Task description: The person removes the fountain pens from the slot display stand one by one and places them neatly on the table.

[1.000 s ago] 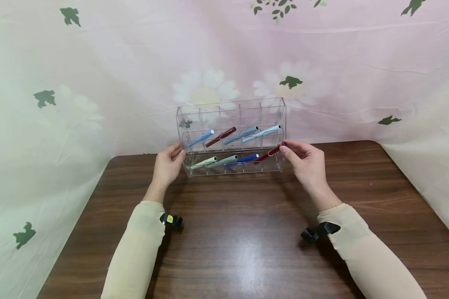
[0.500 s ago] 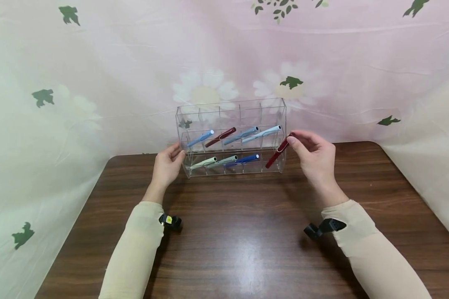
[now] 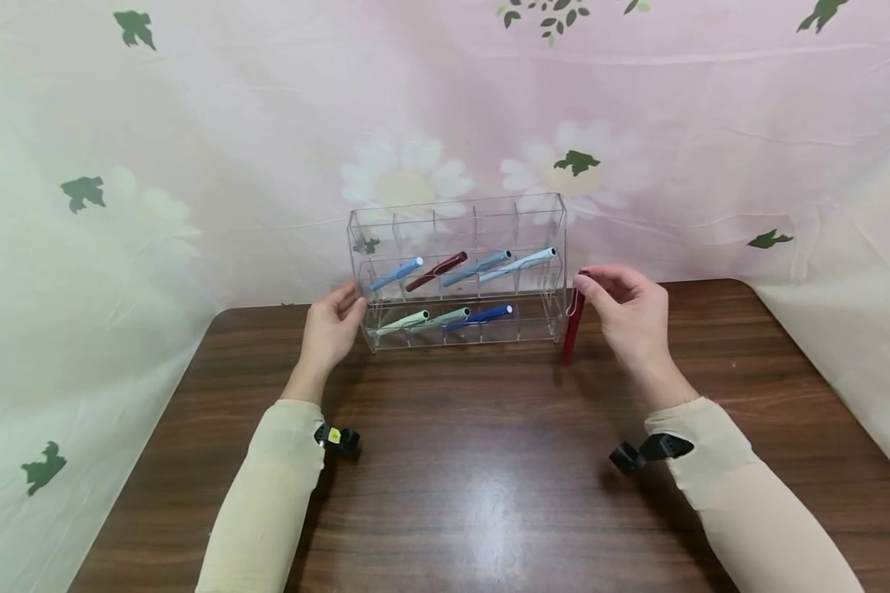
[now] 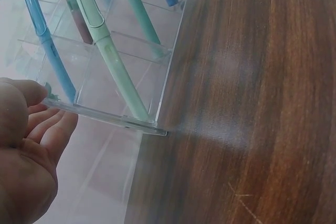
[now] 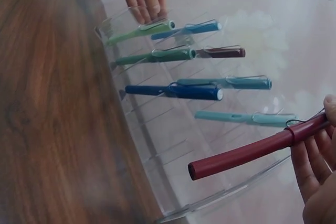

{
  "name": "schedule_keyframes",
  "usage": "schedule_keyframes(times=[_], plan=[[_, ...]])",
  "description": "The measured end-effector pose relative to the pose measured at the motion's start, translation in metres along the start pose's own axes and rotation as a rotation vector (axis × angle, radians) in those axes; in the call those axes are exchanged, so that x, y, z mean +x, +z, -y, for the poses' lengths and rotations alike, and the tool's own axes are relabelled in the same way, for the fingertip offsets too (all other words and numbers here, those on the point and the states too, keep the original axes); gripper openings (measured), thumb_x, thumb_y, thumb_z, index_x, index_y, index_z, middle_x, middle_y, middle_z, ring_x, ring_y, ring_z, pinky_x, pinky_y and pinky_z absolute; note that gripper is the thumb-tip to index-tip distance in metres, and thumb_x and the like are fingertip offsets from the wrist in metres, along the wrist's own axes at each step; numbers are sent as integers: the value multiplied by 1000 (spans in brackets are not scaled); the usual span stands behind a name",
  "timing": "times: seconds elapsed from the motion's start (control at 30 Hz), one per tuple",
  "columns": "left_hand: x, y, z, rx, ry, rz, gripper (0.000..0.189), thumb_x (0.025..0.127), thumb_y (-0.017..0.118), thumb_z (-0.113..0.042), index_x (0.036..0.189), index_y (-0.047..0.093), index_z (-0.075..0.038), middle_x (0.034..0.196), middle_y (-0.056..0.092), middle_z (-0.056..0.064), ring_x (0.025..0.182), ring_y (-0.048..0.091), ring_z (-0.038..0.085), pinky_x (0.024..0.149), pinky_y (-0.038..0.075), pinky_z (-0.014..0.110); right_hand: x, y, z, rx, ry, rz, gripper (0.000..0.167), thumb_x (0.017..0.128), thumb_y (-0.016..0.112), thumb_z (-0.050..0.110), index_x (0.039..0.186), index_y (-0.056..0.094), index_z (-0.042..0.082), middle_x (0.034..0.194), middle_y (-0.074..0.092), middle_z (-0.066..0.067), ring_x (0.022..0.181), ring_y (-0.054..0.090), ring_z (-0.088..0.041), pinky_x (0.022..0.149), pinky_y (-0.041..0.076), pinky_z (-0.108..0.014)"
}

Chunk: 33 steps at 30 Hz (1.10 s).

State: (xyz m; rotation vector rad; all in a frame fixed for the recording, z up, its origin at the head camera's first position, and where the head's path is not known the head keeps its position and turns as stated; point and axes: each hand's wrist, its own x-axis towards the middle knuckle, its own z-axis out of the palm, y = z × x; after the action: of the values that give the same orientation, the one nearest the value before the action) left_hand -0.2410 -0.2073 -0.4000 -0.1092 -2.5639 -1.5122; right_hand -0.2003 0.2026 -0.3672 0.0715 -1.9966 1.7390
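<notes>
A clear tiered pen rack (image 3: 537, 339) stands at the back of the table. My left hand (image 3: 332, 325) holds its left end, thumb and fingertips at the side panel. By the cap end, my right hand (image 3: 630, 317) pinches a dark red fountain pen (image 5: 247, 153), which hangs downward just off the rack's right end. In the lower row lie a pale green pen (image 4: 113, 59), a grey-green pen (image 5: 157, 56) and a dark blue pen (image 5: 173, 91). The row above holds a blue pen (image 3: 396, 274), another dark red pen (image 3: 437, 272), a grey-blue pen (image 3: 477, 269) and a light blue pen (image 3: 517, 265).
Beneath everything is a brown wood-grain table (image 3: 445, 461). A flower-printed cloth (image 3: 282, 148) hangs close behind the rack and along both sides. Each wrist carries a small black camera, the left one (image 3: 339, 439) and the right one (image 3: 648, 453).
My right hand has drawn the dark red pen out of the lower row's right side and moved rightward; the pen has swung from slanted to nearly upright. My left hand stays at the rack.
</notes>
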Motion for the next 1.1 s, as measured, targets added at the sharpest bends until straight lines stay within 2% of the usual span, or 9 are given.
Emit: schedule_keyframes(times=[0.13,0.37,0.63,0.77,0.87,1.1], plan=[[0,0,0,6,-4,0,50,111,59,-13,155,50,9,152,58,30,136,66,41,108,58,39,-2,-4,-8,-73,25,12,22,96,83,10,112,80,-6,84,74,22,76,66,1,69,55,-11],[-1,0,0,-7,-10,-4,50,111,59,-13,155,50,9,152,58,30,136,66,41,107,58,35,-5,-13,-24,-199,75,34,27,99,82,20,113,80,-3,82,70,26,77,63,3,70,52,-11],[-1,1,-1,6,-3,-4,50,111,59,-13,155,50,10,150,59,31,135,66,41,107,58,38,-11,-21,-43,-322,133,105,33,103,77,30,115,80,0,78,68,23,76,63,1,64,49,-14],[-1,1,0,4,-7,-2,50,111,59,-13,155,50,9,150,60,30,135,66,41,107,58,39,-14,-24,-49,-386,138,156,35,105,74,32,120,80,1,93,78,-1,79,60,2,63,48,-13],[-1,1,0,8,-5,-4,50,111,60,-12,155,50,10,150,60,31,135,66,41,108,58,40,-16,-25,-52,-410,140,183,35,106,73,31,121,79,-1,105,78,-19,79,60,3,64,49,-11],[0,1,-1,27,1,-9,49,111,60,-14,154,51,9,151,59,30,135,66,41,108,59,41,-17,-23,-58,-440,177,260,35,106,73,27,121,78,-5,105,79,-25,73,60,6,61,54,-12]])
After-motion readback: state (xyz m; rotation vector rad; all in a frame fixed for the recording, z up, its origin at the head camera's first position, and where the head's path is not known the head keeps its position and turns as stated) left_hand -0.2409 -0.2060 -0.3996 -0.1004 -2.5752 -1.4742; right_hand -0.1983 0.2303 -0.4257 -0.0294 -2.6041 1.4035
